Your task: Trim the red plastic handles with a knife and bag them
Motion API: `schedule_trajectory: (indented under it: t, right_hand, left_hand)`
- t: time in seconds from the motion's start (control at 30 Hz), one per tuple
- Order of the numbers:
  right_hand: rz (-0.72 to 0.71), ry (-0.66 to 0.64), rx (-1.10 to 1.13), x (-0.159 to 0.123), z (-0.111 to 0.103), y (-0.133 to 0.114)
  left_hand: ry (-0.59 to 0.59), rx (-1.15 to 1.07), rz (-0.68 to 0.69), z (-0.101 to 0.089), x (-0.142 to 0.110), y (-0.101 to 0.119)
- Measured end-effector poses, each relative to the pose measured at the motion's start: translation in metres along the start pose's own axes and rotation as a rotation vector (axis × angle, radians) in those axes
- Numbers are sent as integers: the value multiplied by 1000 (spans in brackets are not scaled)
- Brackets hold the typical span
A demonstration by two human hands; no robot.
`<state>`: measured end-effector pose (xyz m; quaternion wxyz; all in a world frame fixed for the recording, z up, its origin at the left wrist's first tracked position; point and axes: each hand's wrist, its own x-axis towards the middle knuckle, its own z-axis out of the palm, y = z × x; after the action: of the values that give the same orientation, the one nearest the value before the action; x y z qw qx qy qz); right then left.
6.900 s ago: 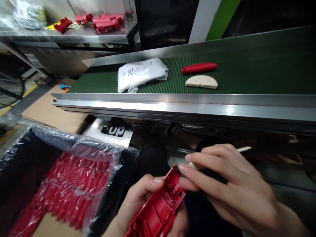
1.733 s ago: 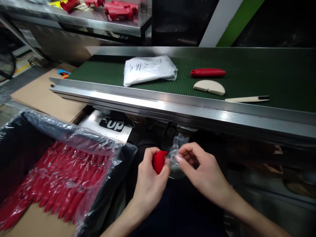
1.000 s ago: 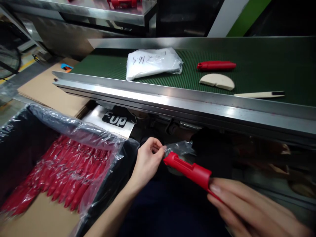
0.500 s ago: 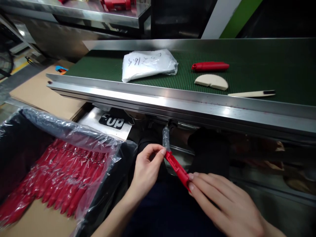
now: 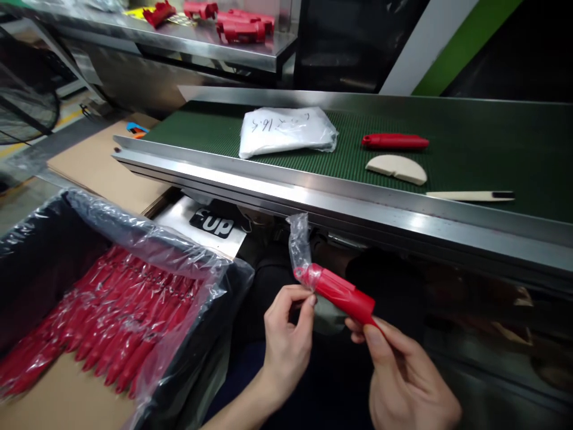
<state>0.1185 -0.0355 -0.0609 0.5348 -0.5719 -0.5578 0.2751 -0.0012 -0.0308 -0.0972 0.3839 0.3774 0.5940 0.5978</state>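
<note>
A slim red plastic part (image 5: 344,292) slants down to the right between my hands, its smooth side showing. Over its upper-left tip sits a narrow clear plastic bag (image 5: 299,240), whose loose length sticks up limp beyond the part. My left hand (image 5: 290,325) pinches the edge of the bag just below that tip, thumb against forefinger. At the lower-right end my right hand (image 5: 400,373) grips the red part between thumb and fingers. To the left, a bin (image 5: 237,280) lined with clear film holds many red parts in clear bags (image 5: 147,304) on cardboard.
Ahead runs a green ribbed conveyor (image 5: 206,128) with a metal edge rail (image 5: 286,192). On it lie a white packet (image 5: 286,132), another red part (image 5: 394,141), a cream half-round piece (image 5: 397,168) and a thin stick (image 5: 470,195). Red pieces (image 5: 244,28) rest on a metal table behind.
The red part has turned, from its hollow ribbed side to its smooth side. My right hand has changed its grip to thumb-on-top. The bag now covers the tip, and the view has shifted.
</note>
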Motion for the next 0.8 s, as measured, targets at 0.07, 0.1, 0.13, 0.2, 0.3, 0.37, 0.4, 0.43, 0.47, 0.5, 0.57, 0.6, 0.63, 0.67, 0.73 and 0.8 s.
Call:
schedule_trajectory:
  t: [0.07,0.1,0.13,0.2,0.3,0.37,0.4,0.43,0.47,0.5,0.57,0.6,0.63,0.67,0.73,0.8]
  right_hand:
    - [56,1,51,-7,4,6]
    - [30,-7,34,-7,4,9]
    - [-34,-32,-8,-5,3,11]
    - [-254,-157,-101,7,-3,16]
    - [-611,-493,-178,36,-20,20]
    - [-767,-702,-260,54,-29,22]
    - [-817,-784,-311,61,-32,22]
    - [-846,-856,-360,66,-33,22]
    - [-853,-915,-391,69,-33,22]
    - [-828,-959,-392,70,-31,22]
    - [-706,-1009,-335,69,-25,21]
    - [-636,-1019,-288,67,-22,20]
    - [-569,-1016,-237,66,-18,19]
    - [-511,-1001,-193,64,-15,17]
    - [-417,-942,-150,63,-7,11]
    - [-325,-899,-128,66,0,3]
  left_hand:
    - [14,-3,0,5,-1,-2]
    - [8,-1,9,6,-1,-2]
    - [-6,4,24,5,-2,0]
    - [-51,20,65,1,-2,4]
    - [-82,72,118,-13,3,13]
    - [-102,119,135,-22,8,17]
    - [-135,139,144,-25,9,19]
    - [-189,153,157,-27,9,21]
    - [-258,158,174,-27,9,22]
    - [-330,156,193,-27,8,24]
    - [-444,135,222,-28,8,28]
    - [-472,123,225,-31,9,30]
    - [-483,114,219,-34,11,31]
    - [-483,109,204,-39,15,32]
    - [-494,118,160,-51,23,33]
    - [-537,140,119,-61,28,33]
